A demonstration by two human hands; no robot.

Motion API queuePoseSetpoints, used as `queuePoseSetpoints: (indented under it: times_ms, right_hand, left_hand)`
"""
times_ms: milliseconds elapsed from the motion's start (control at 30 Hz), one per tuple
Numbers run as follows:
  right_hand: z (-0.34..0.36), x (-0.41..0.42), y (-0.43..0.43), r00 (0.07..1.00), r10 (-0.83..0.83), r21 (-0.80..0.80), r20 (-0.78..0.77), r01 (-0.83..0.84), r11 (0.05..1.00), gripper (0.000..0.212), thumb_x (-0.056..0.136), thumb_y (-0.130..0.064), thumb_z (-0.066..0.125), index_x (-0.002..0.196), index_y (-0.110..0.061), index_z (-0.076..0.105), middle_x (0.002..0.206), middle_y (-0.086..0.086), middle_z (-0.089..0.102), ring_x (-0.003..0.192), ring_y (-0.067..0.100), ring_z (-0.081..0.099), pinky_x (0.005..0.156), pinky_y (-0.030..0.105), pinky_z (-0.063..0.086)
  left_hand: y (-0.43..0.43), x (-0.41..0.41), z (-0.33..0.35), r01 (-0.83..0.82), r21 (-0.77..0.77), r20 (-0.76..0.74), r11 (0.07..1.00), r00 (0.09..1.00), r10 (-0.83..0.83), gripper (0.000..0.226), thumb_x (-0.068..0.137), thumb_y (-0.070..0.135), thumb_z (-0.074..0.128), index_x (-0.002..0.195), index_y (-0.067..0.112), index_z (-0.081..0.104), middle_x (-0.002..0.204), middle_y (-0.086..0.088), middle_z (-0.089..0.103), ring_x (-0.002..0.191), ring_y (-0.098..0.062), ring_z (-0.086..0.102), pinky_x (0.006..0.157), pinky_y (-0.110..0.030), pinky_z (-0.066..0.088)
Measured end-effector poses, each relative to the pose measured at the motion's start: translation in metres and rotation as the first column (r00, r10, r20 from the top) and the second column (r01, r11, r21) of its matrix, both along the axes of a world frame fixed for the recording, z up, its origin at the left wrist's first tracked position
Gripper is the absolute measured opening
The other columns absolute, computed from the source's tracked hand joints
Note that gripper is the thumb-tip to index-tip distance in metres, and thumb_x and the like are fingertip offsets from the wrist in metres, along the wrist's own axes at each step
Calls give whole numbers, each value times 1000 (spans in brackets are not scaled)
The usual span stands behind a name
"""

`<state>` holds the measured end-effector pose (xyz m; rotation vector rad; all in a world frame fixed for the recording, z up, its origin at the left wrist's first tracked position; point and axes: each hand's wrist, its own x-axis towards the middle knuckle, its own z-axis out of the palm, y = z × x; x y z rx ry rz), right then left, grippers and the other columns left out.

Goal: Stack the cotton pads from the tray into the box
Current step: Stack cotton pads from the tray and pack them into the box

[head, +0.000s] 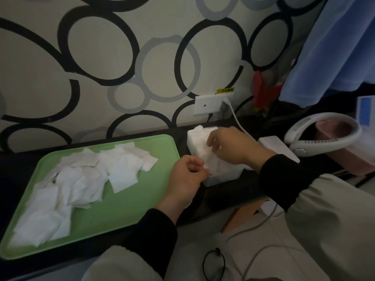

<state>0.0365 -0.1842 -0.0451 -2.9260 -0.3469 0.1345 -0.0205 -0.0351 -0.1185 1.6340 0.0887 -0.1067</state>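
Note:
A green tray (154, 191) lies on the dark shelf at the left, with several square white cotton pads (81, 179) scattered over it. To its right stands a white box (219, 179) filled with a stack of pads (197, 142) that rises above its rim. My left hand (186, 177) is at the box's near left corner, fingers curled and pinching the edge of a pad at the front of the stack. My right hand (233, 147) lies over the top of the stack, fingers curled round the pads.
A wall socket (213, 104) with a white cable plugged in sits behind the box. A white lid (278, 147), a white neck fan (322, 134) and a pink container (349, 153) stand to the right. Cables (243, 260) lie on the floor below.

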Motion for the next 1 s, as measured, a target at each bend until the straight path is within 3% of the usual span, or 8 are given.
queuePoseSetpoints:
  times_ms: [100, 167, 233, 333, 467, 733, 900, 1000]
  right_hand:
    - [8, -8, -4, 999, 33, 80, 27, -35, 996, 20, 84, -17, 60, 82, -36, 63, 88, -14, 68, 91, 9, 63, 85, 38, 55]
    - [6, -15, -1, 992, 99, 41, -78, -96, 995, 24, 86, -16, 60, 74, -36, 67, 87, -16, 69, 90, 8, 63, 87, 36, 54]
    - [0, -19, 3, 979, 131, -43, -155, -139, 989, 23, 89, -19, 59, 84, -37, 73, 100, -16, 71, 99, 11, 63, 93, 36, 50]
    - [-5, -22, 9, 979, 161, -204, -128, -185, 961, 25, 93, -28, 56, 105, -44, 71, 118, -13, 66, 113, 18, 54, 97, 35, 40]
    - [3, -28, 13, 976, 146, -213, -163, -179, 961, 30, 92, -25, 54, 110, -42, 70, 121, -10, 65, 116, 21, 52, 99, 39, 35]
    - [13, -37, 46, 990, -42, 206, 134, 14, 978, 24, 86, -22, 52, 79, -27, 74, 85, -8, 71, 84, 16, 66, 80, 39, 56]
    - [9, -50, 106, 1000, -23, 526, 1, 19, 850, 23, 81, -13, 59, 67, -24, 73, 75, -11, 72, 79, 3, 65, 78, 26, 53]
    - [-8, -53, 138, 996, -6, 609, -90, 60, 791, 19, 85, -11, 60, 78, -18, 76, 80, -12, 71, 83, 4, 65, 78, 22, 49]
  left_hand:
    - [0, 0, 0, -11, 4, 3, 1000, 1000, 11, 21, 83, 4, 76, 87, 17, 60, 86, -8, 66, 70, -15, 60, 56, -21, 45]
    - [-1, -1, -1, -17, 10, 7, 1000, 1000, 17, 21, 83, 2, 75, 87, 17, 60, 84, -8, 65, 69, -13, 59, 55, -18, 44]
    - [0, -1, -2, -20, 6, 8, 1000, 1000, 20, 22, 83, -1, 74, 85, 16, 61, 79, -7, 64, 64, -13, 57, 51, -14, 43]
    - [4, -2, 1, -34, 9, -3, 999, 999, 34, 15, 86, 0, 70, 85, 14, 62, 71, -3, 62, 56, -10, 56, 47, -14, 42]
    - [21, -5, 8, -62, 40, -5, 997, 998, 62, 7, 92, 6, 65, 89, 13, 64, 78, -5, 65, 58, -11, 59, 48, -16, 43]
    - [84, -21, 32, -149, 58, -6, 987, 989, 149, 6, 91, 10, 65, 97, 13, 65, 93, -7, 70, 69, -14, 64, 60, -25, 47]
    - [133, -33, 38, -238, 88, -10, 967, 971, 240, 6, 89, 9, 65, 94, 13, 66, 91, -9, 71, 66, -15, 64, 59, -27, 46]
    - [167, -40, 38, -282, 148, -31, 948, 957, 290, 9, 89, 6, 64, 93, 13, 66, 90, -10, 71, 63, -16, 63, 55, -26, 44]
